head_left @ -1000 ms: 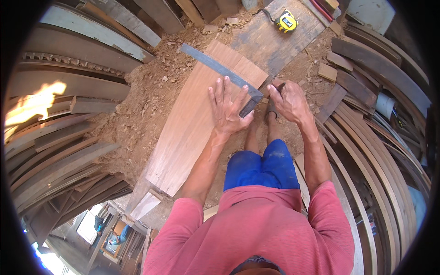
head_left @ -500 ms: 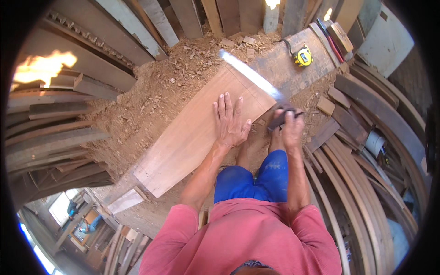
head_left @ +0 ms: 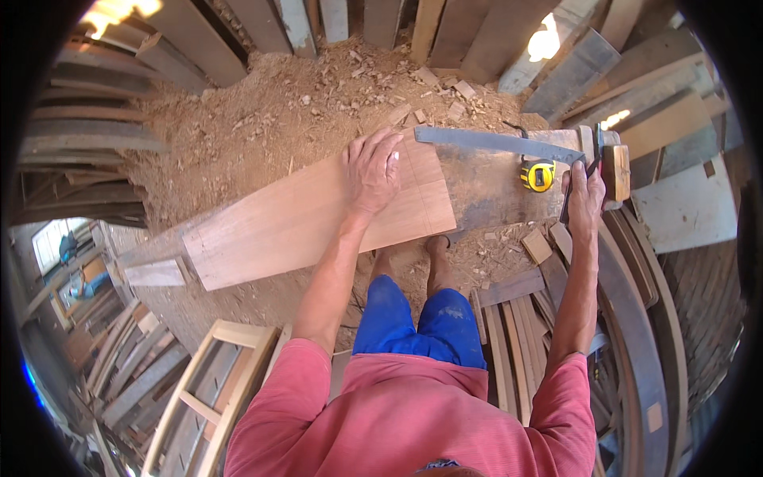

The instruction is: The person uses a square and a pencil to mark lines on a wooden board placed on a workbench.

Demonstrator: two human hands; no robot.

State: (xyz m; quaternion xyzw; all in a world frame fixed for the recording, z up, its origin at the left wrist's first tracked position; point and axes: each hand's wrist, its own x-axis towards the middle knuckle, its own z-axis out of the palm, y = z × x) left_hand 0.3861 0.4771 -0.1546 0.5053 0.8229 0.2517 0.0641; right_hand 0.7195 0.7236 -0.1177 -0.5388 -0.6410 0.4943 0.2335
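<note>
A wide, pale brown wooden board (head_left: pixel 278 226) lies slantwise on a low bench, with thin marked lines across its right end. My left hand (head_left: pixel 372 171) is on its far edge near those lines, fingers bent over the edge and thumb on the top face. In my right hand (head_left: pixel 586 195) is a handsaw (head_left: pixel 501 143), gripped by its dark handle. The blade points left, over the bench, its tip close to the board's far right corner. Just left of the right hand, a yellow tape measure (head_left: pixel 538 175) sits on the bench.
Beyond the tape measure, the worn bench top (head_left: pixel 485 187) carries a small wooden block (head_left: pixel 616 171) at its right end. Sawdust and wood chips (head_left: pixel 262 119) cover the ground. Stacked planks (head_left: pixel 644 318) stand close on the right, and a wooden frame (head_left: pixel 199 397) lies at lower left.
The saw has come off the board's right end and swung right, over the bench. My left hand has shifted from flat on the board to its far edge. The view has turned.
</note>
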